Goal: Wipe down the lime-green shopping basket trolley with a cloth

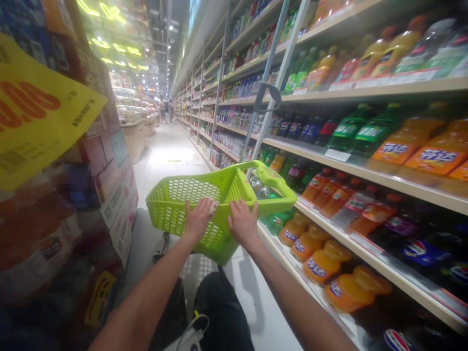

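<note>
A lime-green plastic shopping cart [215, 243] with perforated sides stands in front of me, turned sideways in the aisle. My left hand [198, 217] is on the near rim of its basket, with a crumpled white tissue [213, 206] under the fingers. A little to the right, my right hand [243, 222] curls its fingers over the same rim, near the inner divider. The cart's handle loop [281, 184] sticks out to the right of both hands, untouched. Thin white bent strands [256, 184] show by the handle.
Shelves [380, 90] full of drinks line the right side; orange soda bottles [321, 262] fill a low row near the cart. On the left, stacked goods carry a yellow price sign [40, 112]. A white tiled aisle [161, 151] runs ahead, with a distant person [162, 108].
</note>
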A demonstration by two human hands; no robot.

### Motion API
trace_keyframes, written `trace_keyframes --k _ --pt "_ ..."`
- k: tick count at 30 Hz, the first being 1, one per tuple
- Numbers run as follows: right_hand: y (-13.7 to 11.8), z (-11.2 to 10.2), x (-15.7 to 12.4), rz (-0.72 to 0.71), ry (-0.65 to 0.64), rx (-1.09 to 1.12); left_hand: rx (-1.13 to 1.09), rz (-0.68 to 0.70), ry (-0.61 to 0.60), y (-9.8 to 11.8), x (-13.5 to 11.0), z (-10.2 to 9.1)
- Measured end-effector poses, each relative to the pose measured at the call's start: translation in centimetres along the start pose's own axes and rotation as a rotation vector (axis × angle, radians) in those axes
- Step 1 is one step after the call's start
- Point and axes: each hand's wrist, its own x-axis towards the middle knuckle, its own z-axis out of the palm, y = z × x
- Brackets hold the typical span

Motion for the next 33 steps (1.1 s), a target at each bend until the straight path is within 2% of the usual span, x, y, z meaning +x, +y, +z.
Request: trace_keyframes --k 6,13,17,21,24,28,33 --pt "-0.2 0.1 0.0 -0.018 0.029 -0.027 -0.046 -0.032 -0.014 0.2 0.5 0.3" --pt "-1.4 1.2 0.3 -0.061 0.014 -0.036 -0.051 0.01 -0.027 -0.1 0.6 0.9" --pt "-2.3 2.2 0.5 -0.128 -0.032 -0.006 -0.05 0.001 -0.027 -1.8 0.4 1.0" --pt "-2.7 2.9 0.6 -0.136 -0.055 0.006 0.004 -0.09 0.01 -4.2 -0.2 0.8" --pt "-3.5 3.4 1.1 -0.147 -0.071 0.004 0.016 -0.105 0.017 -4.7 -0.4 0.8" --pt "-4.8 4.2 1.9 -0.168 -0.097 0.038 0.022 -0.056 0.0 -5.3 -0.4 0.8" --pt "-4.4 4.4 1.7 -0.178 -0.092 0.072 0.048 -0.1 0.0 -7.6 -0.8 0.3"
